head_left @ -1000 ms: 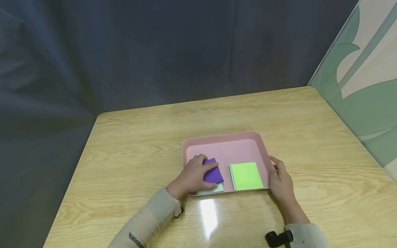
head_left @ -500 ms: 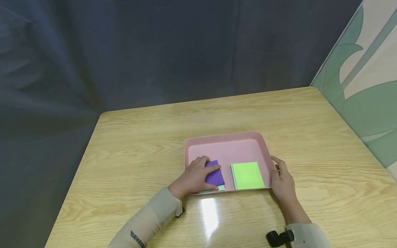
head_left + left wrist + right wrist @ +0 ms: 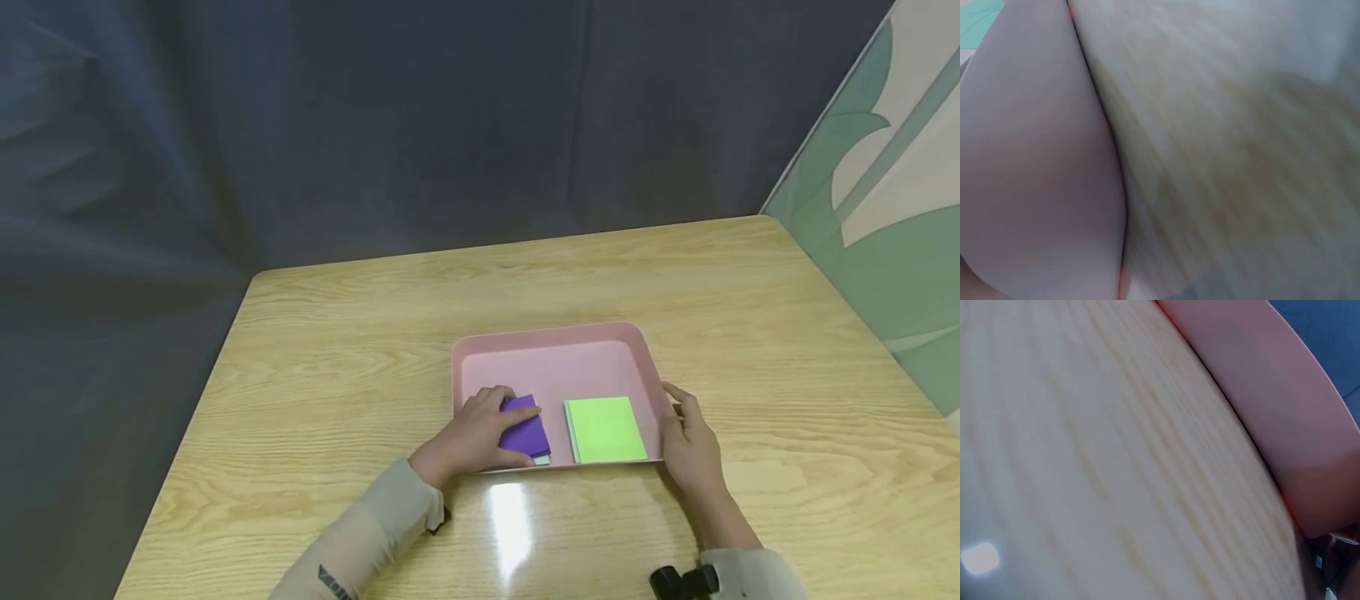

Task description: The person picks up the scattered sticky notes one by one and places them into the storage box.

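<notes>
A shallow pink tray (image 3: 555, 371) lies on the table in the head view, its wall also filling the top right of the right wrist view. My left hand (image 3: 472, 433) reaches over its near left part and grips a purple square sticky note pad (image 3: 525, 433), thumb at the near side. A sliver of a pale mint pad (image 3: 542, 459) shows beneath the purple one. Beside them, towards the right, lies a lime green pad (image 3: 606, 429) with a paler layer along its left edge. My right hand (image 3: 690, 446) holds the tray's right wall near the front corner.
The tray stands on a wood-grain table (image 3: 360, 333) with rounded far corners. Behind hangs a dark curtain (image 3: 420, 125), and a leaf-patterned panel (image 3: 900, 275) rises on the right. In the left wrist view a pale surface (image 3: 1041, 150) blocks the left part.
The purple pad, in my left hand, has shifted slightly towards the tray's near edge and covers more of the mint pad. My right hand stays at the tray's wall. The head view has shifted slightly.
</notes>
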### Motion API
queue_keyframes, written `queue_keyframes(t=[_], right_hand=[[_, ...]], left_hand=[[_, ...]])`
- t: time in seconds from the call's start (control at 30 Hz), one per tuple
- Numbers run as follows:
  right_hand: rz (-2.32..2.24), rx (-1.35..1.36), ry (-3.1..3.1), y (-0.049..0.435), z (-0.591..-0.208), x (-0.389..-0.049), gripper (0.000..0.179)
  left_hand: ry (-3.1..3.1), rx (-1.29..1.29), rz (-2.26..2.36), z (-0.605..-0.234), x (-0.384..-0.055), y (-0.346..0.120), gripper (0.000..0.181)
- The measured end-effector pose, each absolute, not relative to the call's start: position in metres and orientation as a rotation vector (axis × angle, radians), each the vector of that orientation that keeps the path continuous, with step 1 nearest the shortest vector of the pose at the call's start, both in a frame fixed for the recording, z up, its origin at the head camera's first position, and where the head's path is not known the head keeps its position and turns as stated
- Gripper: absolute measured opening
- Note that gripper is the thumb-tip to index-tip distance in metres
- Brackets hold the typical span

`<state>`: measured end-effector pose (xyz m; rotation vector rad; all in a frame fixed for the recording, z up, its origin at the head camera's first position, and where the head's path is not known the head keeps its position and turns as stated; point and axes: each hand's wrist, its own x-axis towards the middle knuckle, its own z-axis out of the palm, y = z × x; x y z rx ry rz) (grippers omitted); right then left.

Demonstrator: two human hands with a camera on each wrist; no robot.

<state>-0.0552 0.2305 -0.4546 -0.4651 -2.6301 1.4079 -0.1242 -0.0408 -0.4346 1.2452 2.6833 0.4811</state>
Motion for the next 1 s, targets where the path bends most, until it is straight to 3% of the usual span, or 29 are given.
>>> queue_keyframes(t=[0.43,1.0], right_hand=[[1.379,-0.412,-2.662,0.232,-0.454,-0.056,0.041],[0.871,0.065,-2.584,0.219,-0.432,-0.053,0.035]], left_hand=[[2.683,1.267,0.446,-0.433,-0.123,-0.043,0.054],[2.587,1.106,0.422,-0.418,-0.122,-0.046,0.066]])
